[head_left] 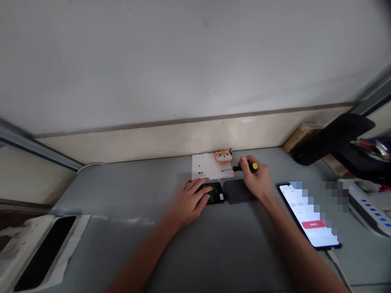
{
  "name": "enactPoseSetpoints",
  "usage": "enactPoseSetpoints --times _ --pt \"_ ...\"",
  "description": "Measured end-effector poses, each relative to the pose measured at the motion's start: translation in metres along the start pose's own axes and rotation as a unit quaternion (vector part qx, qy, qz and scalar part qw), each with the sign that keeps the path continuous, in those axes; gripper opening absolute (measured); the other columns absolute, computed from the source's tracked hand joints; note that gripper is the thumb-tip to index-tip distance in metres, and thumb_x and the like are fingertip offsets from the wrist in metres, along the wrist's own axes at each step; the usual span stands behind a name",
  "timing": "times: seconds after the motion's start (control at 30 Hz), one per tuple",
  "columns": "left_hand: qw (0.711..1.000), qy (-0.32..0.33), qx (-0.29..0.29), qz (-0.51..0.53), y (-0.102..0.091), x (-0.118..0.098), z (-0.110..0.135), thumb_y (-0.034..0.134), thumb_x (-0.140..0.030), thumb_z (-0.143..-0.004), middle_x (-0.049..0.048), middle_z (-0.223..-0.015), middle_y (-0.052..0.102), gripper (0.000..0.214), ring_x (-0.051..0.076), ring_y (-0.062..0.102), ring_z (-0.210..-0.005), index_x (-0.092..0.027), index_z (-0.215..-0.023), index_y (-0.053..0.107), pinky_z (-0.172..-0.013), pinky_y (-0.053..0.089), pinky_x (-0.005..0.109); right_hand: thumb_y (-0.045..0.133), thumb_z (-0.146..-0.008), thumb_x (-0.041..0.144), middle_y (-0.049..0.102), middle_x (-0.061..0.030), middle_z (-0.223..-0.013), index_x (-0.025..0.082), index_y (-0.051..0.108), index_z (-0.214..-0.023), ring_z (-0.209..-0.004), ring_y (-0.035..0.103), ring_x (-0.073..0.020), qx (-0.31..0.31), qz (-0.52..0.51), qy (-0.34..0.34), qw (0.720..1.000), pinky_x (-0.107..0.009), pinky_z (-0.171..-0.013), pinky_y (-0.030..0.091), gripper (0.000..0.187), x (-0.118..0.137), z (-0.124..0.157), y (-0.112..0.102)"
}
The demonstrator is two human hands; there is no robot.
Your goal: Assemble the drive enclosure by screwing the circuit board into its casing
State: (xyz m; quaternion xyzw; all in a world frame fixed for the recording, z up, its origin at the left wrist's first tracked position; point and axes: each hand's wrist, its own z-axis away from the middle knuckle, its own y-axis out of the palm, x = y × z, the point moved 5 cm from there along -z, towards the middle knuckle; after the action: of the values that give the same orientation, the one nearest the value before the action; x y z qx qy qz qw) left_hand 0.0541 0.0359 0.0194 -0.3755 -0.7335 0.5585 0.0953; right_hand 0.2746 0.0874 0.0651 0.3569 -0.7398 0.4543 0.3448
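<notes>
My left hand (pixel 194 197) lies over the left end of a small dark device with a green circuit board (pixel 217 193), its thumb at the near edge and fingers across the top. A white sticker shows at the device's right end. My right hand (pixel 256 177) grips a black screwdriver with a yellow end cap (pixel 253 167). The shaft points left, its tip over a white sheet of paper (pixel 209 162). Several tiny dark pieces, perhaps screws, lie on the paper. Below my right hand, a flat dark case (pixel 240 191) sits beside the device, partly hidden.
An orange animal-faced case (pixel 224 156) stands on the paper's far right. A lit phone (pixel 308 215) with a white cable lies right, near a white power strip (pixel 369 207). A black upright object (pixel 332 138) leans near a box (pixel 301 136). Another phone (pixel 45 252) lies left.
</notes>
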Motion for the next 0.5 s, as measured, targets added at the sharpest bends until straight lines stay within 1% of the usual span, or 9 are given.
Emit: enactPoseSetpoints --times 0.1,0.17,0.23,0.33,0.5 --pt "0.996 -0.035 -0.077 -0.014 -0.004 0.007 0.0 0.041 -0.027 -0.106 0.0083 -0.127 0.071 0.029 0.023 0.067 -0.113 -0.025 -0.118 0.067 -0.102 0.046 0.044 0.043 -0.089 0.075 0.054 -0.0004 -0.056 0.021 0.06 -0.066 -0.055 0.05 -0.0157 -0.005 -0.029 0.012 1.0 -0.029 -0.055 0.04 0.061 0.004 0.002 -0.001" --pt "0.989 -0.059 -0.135 -0.027 -0.007 0.011 0.001 0.048 -0.029 -0.104 0.0085 -0.12 0.073 0.024 0.023 0.069 -0.106 -0.024 -0.115 0.068 -0.098 0.048 0.043 0.042 -0.088 0.079 0.052 0.0 -0.057 0.021 0.06 -0.065 -0.054 0.048 -0.0149 0.006 -0.067 0.031 0.997 -0.027 -0.053 0.039 0.064 0.006 0.004 0.001" --pt "0.983 -0.071 -0.169 -0.031 -0.009 0.013 0.002 0.054 -0.032 -0.101 0.0083 -0.115 0.074 0.021 0.023 0.07 -0.102 -0.023 -0.113 0.068 -0.095 0.049 0.042 0.043 -0.085 0.082 0.05 0.0002 -0.057 0.021 0.059 -0.064 -0.053 0.046 -0.0142 0.026 -0.109 0.054 0.992 -0.026 -0.05 0.038 0.066 0.009 0.008 0.007" --pt "0.982 -0.064 -0.178 -0.025 -0.01 0.013 0.002 0.058 -0.033 -0.1 0.007 -0.113 0.074 0.019 0.022 0.07 -0.099 -0.024 -0.111 0.07 -0.094 0.049 0.04 0.045 -0.083 0.084 0.051 -0.0003 -0.059 0.021 0.059 -0.063 -0.055 0.047 -0.0142 0.056 -0.15 0.073 0.984 -0.024 -0.047 0.037 0.067 0.013 0.013 0.016" --pt "0.981 -0.026 -0.19 -0.029 -0.016 0.007 0.001 0.058 -0.024 -0.1 0.0035 -0.101 0.075 0.014 0.019 0.07 -0.091 -0.024 -0.096 0.071 -0.093 0.047 0.04 0.049 -0.08 0.084 0.053 -0.001 -0.06 0.021 0.059 -0.062 -0.053 0.047 -0.014 0.069 -0.172 0.087 0.979 -0.024 -0.044 0.036 0.067 0.017 0.018 0.023"
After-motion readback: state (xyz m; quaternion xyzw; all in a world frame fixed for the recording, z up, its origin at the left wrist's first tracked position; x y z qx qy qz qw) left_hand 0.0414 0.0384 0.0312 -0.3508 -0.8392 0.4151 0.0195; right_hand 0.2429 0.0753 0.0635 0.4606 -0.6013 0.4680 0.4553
